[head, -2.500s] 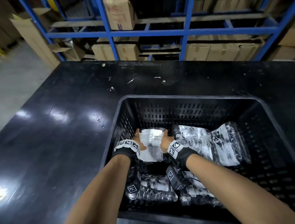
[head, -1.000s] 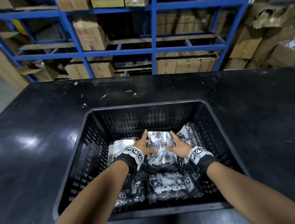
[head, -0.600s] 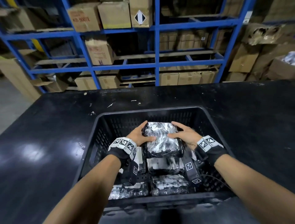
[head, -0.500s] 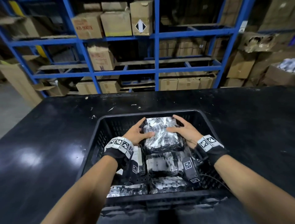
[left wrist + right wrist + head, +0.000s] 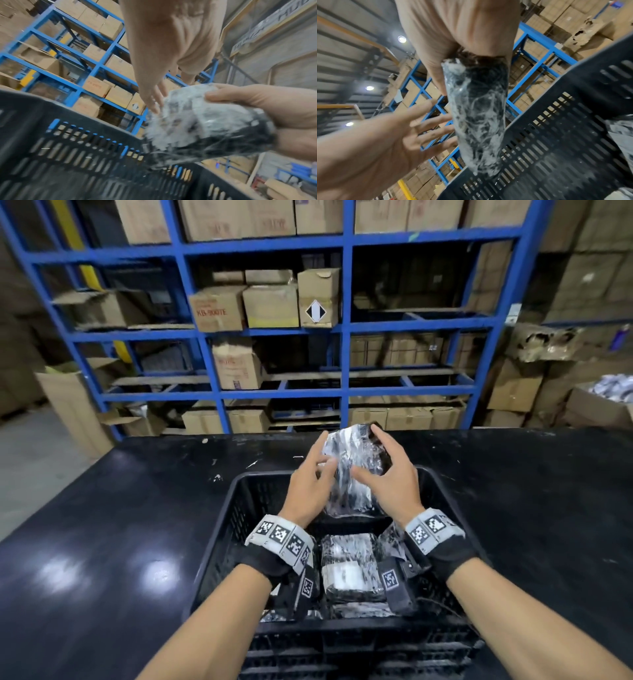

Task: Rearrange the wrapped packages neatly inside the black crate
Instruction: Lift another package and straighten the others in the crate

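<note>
A wrapped package (image 5: 352, 463), black under shiny clear film, is held on end above the far rim of the black crate (image 5: 222, 529). My right hand (image 5: 383, 467) grips its right side, thumb across the front. My left hand (image 5: 317, 463) lies along its left side. The left wrist view shows the left hand's straight fingers (image 5: 154, 102) touching the package (image 5: 197, 125) while the right hand (image 5: 265, 105) curls round it. In the right wrist view the left hand's fingers (image 5: 428, 128) are spread against the package (image 5: 479, 115). Several other wrapped packages (image 5: 349, 570) lie in the crate, partly hidden by my wrists.
The crate stands near the front edge of a black table (image 5: 102, 542). Beyond the table's far edge are blue racks (image 5: 346, 330) full of cardboard boxes. An open box of wrapped items (image 5: 613, 385) sits at the far right.
Both hands took a package from the crate floor and raised it up and away, from inside the crate to above its far rim. It has tipped from flat to upright.
</note>
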